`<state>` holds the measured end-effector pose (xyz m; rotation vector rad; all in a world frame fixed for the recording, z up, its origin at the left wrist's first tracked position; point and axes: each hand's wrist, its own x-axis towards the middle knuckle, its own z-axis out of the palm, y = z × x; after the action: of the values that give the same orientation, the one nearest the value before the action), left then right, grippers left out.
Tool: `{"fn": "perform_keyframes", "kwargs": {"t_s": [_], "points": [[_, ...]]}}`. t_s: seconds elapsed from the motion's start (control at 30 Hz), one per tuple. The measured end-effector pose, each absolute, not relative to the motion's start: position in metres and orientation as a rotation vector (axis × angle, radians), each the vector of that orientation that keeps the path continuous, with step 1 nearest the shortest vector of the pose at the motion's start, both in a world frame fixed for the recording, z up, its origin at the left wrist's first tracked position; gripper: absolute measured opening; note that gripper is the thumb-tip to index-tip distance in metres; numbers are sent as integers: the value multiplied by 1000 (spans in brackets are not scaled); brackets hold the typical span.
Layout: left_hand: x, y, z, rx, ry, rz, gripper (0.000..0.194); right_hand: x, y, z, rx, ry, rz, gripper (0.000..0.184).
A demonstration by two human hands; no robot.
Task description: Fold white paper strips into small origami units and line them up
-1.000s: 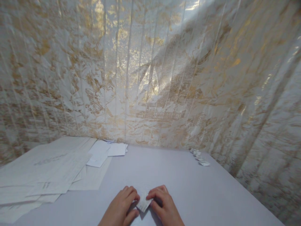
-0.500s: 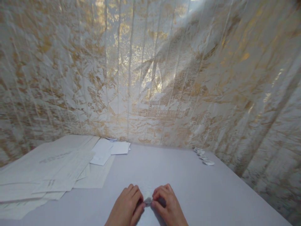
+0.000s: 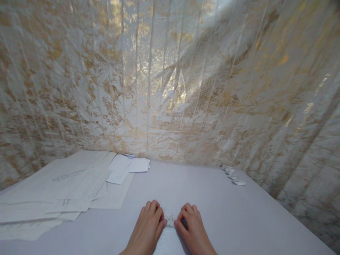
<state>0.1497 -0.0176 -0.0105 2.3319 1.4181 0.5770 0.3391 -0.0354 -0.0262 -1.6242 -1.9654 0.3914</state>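
Note:
Between my two hands lies a small whitish piece of paper (image 3: 170,220) with a grey-green speckled patch in its middle. It looks crinkled, and I cannot tell what the speckles are. My left hand (image 3: 150,221) pinches its left edge with thumb and fingers closed together. At the opposite edge my right hand (image 3: 191,224) is closed in the same way, fingers curled over a shadow. A lighter, slightly shiny strip (image 3: 168,242) runs from the paper towards me between my wrists.
Large printed sheets (image 3: 66,184) overlap on the left of the pale table (image 3: 225,219). Small white paper pieces (image 3: 118,170) lie at their back corner. Several small folded paper packets (image 3: 236,181) form a row at the back right. A gold-patterned curtain (image 3: 170,88) hangs behind.
My hands have moved slightly apart and a little away from me. The small bunched grey paper between my fingertips now appears wider, flatter and paler. The view has shifted slightly.

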Motion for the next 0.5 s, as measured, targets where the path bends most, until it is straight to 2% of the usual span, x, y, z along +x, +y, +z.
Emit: {"fn": "perform_keyframes", "kwargs": {"t_s": [0.23, 0.5], "points": [[153, -15, -6, 2308, 1432, 595, 13, 337, -37, -24, -1647, -1933, 358, 11], [151, -17, -5, 2299, 1332, 612, 28, 333, -38, -23, -1660, -1919, 353, 7]]}}
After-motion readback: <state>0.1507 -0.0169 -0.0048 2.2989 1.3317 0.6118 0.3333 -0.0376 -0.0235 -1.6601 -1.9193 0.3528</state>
